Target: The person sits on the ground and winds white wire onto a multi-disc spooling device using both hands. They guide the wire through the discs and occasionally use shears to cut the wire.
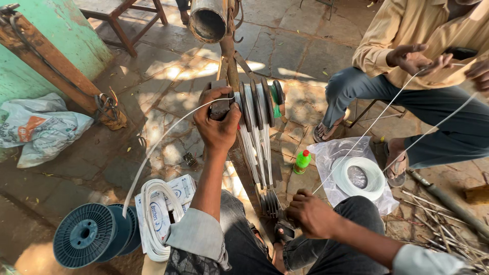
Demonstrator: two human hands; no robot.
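Observation:
My left hand (218, 119) grips the top of a metal winding frame (257, 137) strung with rows of white wire, and a white wire (153, 153) runs from the hand down to a white coil (155, 219) on the ground. My right hand (311, 214) is closed at the frame's lower end, where another white wire (367, 135) rises to a seated person's hands (415, 58). That person in a tan shirt sits at the upper right.
Blue empty spools (89, 234) lie lower left. A wire coil on a plastic bag (359, 175), a green bottle (302, 161), a metal pipe (208, 20), a wooden stool (125, 15), white sacks (35, 127) and scrap rods (443, 203) surround the frame.

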